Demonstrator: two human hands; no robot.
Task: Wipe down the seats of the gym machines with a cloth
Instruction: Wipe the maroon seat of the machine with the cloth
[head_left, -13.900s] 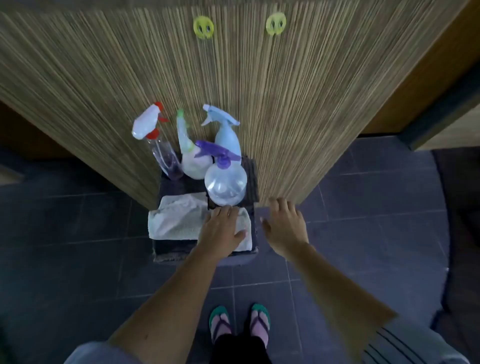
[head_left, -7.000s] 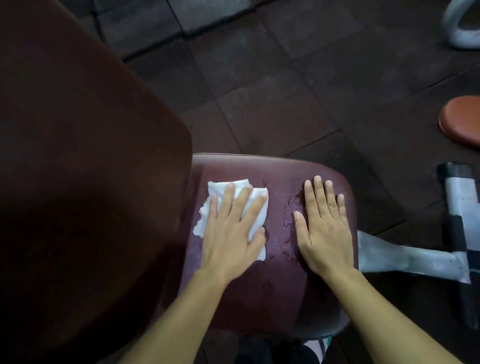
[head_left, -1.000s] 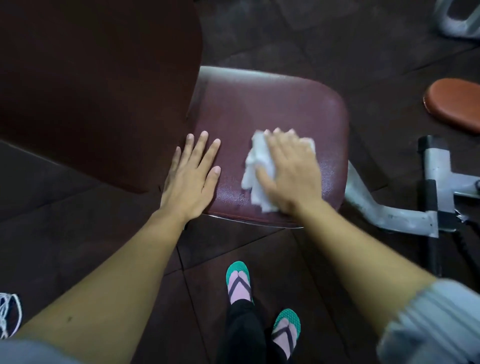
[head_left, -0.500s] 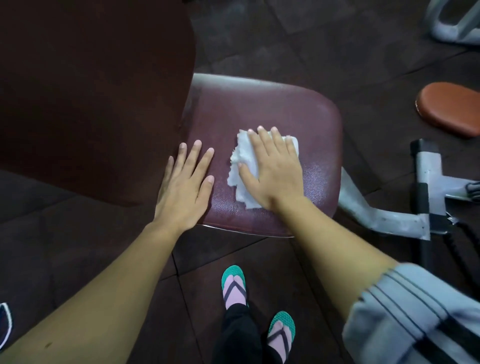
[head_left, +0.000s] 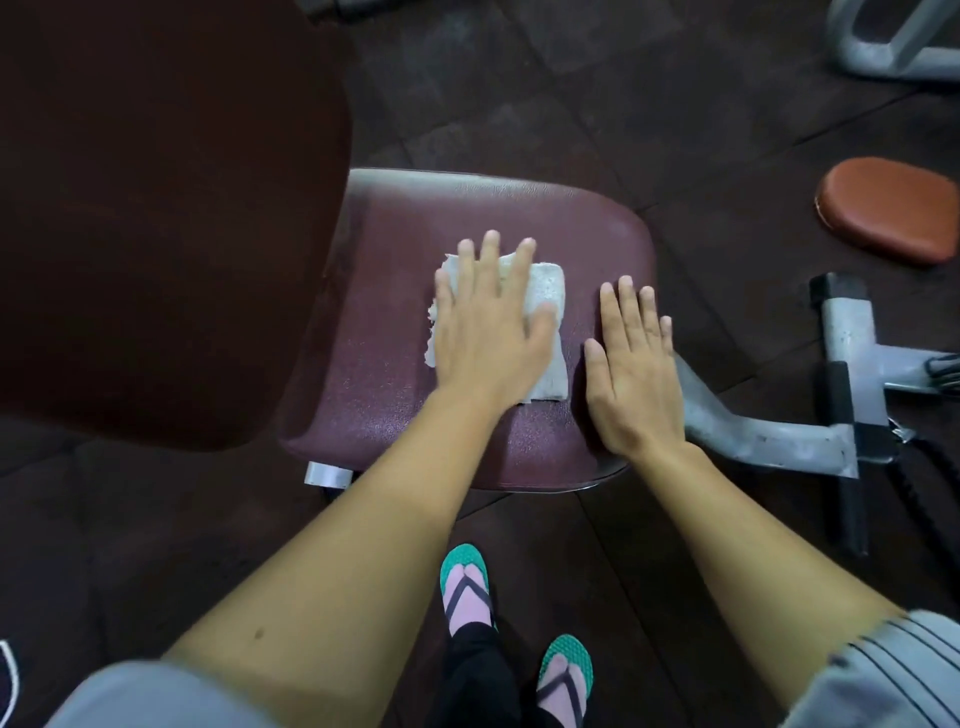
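Cloth (head_left: 546, 296): white, folded, lying flat at mid-seat (head_left: 395, 415), slightly toward the far half. Left hand (head_left: 488, 332) on top of it, palm down, fingers straight and spread, pressing rather than pinching. The cloth's right and near-right edges show past the hand, and a ragged edge shows on the left.

Right hand (head_left: 631, 374) flat on bare seat just beside the cloth, apart from it. Fingers straight and close together, little finger at the seat's right edge.

Bare seat lies open on all sides of the cloth: a wide band to the far edge, another left toward the backrest (head_left: 156, 208), a narrower one to the near edge.

Backrest overhangs the seat's left side. Grey frame (head_left: 753, 436) runs out from under the right edge. Orange pad (head_left: 888, 208) well apart, far right. Dark floor (head_left: 571, 78) beyond the far edge.
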